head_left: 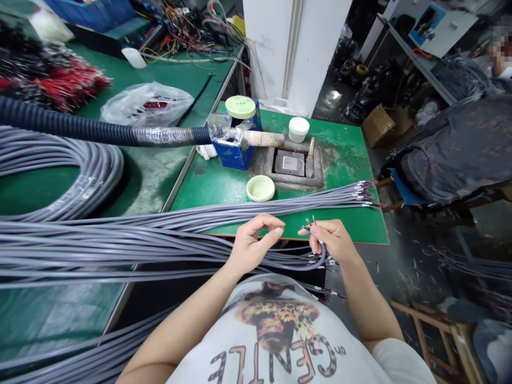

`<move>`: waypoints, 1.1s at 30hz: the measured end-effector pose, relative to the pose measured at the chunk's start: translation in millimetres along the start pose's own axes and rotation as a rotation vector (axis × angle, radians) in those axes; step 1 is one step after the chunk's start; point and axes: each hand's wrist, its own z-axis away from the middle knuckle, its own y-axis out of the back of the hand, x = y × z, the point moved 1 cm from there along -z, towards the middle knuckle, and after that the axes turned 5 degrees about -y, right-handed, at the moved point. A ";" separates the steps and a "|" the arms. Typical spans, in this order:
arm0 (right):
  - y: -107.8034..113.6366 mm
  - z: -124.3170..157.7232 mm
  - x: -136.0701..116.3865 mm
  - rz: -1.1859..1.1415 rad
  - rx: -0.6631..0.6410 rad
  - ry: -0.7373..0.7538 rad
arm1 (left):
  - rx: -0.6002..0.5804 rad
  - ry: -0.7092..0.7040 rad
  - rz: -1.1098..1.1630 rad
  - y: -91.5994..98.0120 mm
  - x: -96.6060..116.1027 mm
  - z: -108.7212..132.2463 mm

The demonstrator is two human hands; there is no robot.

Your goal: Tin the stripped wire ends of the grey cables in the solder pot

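Item: my right hand [333, 240], closed in a narrow pinch on the end of a grey sheathed cable [321, 252], with thin red and other coloured core wires [309, 224] fanning out just past my fingertips. Item: my left hand [254, 244], thumb and fingers drawn into a narrow pinch just beside those wires; I cannot tell whether it holds a strand. Under and left of the grip, a long bundle of grey cables [120, 250] runs across the view, its stripped ends [366, 194] lying ahead of my right hand on a green-topped bench [344, 154]. Beyond the grip on that bench: a pale green dish [260, 188], a white lidded jar [298, 129], a square metal block [290, 162] in a grey tray [318, 165], and a blue box [236, 156] under a green lid [240, 106]. Beside the box, a wooden handle [264, 138] joins a black corrugated hose [60, 120]. Far left of the grip, a coil of grey cable [68, 176]. Far right, a seated co-worker's dark patterned jacket [456, 152].
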 end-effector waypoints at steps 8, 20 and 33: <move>-3.0 -0.8 -4.0 0.045 -0.112 -0.022 | -0.141 0.235 0.373 -31.1 6.8 -16.9; -7.8 -6.0 -5.8 0.095 -0.105 -0.022 | -0.042 0.225 0.418 -37.3 -0.3 -18.7; -10.8 -5.0 11.3 -0.073 0.057 -0.083 | -0.043 -0.479 -0.232 -31.8 1.7 -5.4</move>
